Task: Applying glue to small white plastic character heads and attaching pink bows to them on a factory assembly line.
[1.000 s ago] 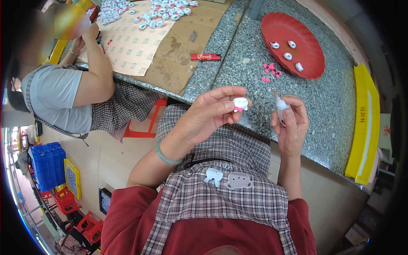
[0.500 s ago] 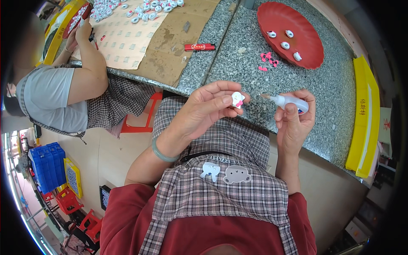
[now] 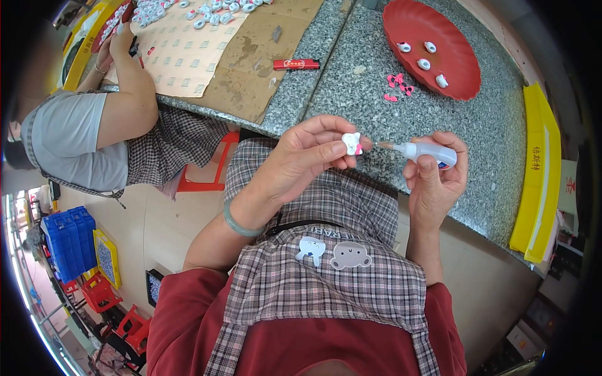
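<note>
Between the thumb and fingers of my left hand (image 3: 313,150) is a small white cat-head figure (image 3: 351,143) with a pink bow. My right hand (image 3: 437,172) grips a clear glue bottle (image 3: 434,153) lying sideways, its thin nozzle pointing left at the figure. The nozzle tip is close to the bow side; whether it touches, I cannot tell. Beyond my hands, several pink bows (image 3: 399,86) lie loose on the speckled stone table (image 3: 351,94). A red scalloped plate (image 3: 461,69) behind them holds several white figures (image 3: 424,64).
A red lighter-like object (image 3: 296,64) lies at the table joint beside brown cardboard (image 3: 251,75). Many white pieces (image 3: 216,9) cover a pale sheet further left, where another person (image 3: 94,131) works. A yellow strip (image 3: 535,175) edges the table's right end. A red stool (image 3: 210,169) stands below.
My left hand has turned the figure slightly and lifted it a little. The glue bottle is tilted more level, its nozzle still near the figure.
</note>
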Tool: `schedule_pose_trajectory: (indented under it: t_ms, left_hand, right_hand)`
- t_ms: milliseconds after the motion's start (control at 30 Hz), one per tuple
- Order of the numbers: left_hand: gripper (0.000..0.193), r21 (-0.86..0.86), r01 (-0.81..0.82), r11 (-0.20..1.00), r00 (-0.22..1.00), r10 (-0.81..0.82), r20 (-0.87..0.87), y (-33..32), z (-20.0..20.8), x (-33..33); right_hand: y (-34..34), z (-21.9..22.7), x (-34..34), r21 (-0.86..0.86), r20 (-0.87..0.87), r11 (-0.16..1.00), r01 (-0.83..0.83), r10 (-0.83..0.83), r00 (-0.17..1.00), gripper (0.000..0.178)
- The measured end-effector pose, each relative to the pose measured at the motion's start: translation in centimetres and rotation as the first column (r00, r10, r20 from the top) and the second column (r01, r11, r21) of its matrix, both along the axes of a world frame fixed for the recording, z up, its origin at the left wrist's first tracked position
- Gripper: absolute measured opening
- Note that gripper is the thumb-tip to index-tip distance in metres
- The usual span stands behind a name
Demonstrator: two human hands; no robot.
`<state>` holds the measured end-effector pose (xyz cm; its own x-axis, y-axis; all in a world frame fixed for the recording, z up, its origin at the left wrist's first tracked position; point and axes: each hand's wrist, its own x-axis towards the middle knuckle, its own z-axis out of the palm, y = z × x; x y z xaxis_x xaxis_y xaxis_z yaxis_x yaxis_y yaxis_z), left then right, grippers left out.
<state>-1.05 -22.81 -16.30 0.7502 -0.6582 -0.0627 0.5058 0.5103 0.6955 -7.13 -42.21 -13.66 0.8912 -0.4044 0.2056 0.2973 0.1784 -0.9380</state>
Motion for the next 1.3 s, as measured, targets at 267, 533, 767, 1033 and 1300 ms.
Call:
schedule_pose_trajectory:
  t_ms: [267, 533, 767, 1033, 1300]
  left_hand:
    - [0.017, -0.015, -0.035, 0.999, 0.998, 0.035, -0.05, -0.3, 0.3, -0.1]
    - [0.019, 0.122, -0.096, 0.988, 0.995, 0.098, -0.009, -0.4, 1.1, -0.6]
    - [0.02, 0.102, -0.095, 0.99, 0.995, 0.093, 0.025, -0.4, 0.5, -0.6]
    - [0.02, 0.106, -0.094, 0.99, 0.996, 0.093, 0.017, -0.4, 0.4, -0.6]
    - [0.021, 0.101, -0.09, 0.991, 0.996, 0.088, 0.025, -0.4, 0.5, -0.6]
  right_hand:
    - [0.6, 0.6, -0.5, -0.254, -0.01, 0.966, 0.045, -0.049, 0.999, 0.054]
    - [0.7, 0.4, -1.1, -0.428, 0.154, 0.898, 0.097, -0.033, 0.988, 0.052]
    - [0.8, 0.0, -1.1, -0.531, 0.212, 0.833, 0.156, -0.047, 0.976, 0.054]
    - [1.0, 0.2, -1.0, -0.523, 0.212, 0.842, 0.133, -0.023, 0.977, 0.051]
    - [0.9, 0.1, -1.0, -0.536, 0.222, 0.831, 0.148, -0.03, 0.975, 0.049]
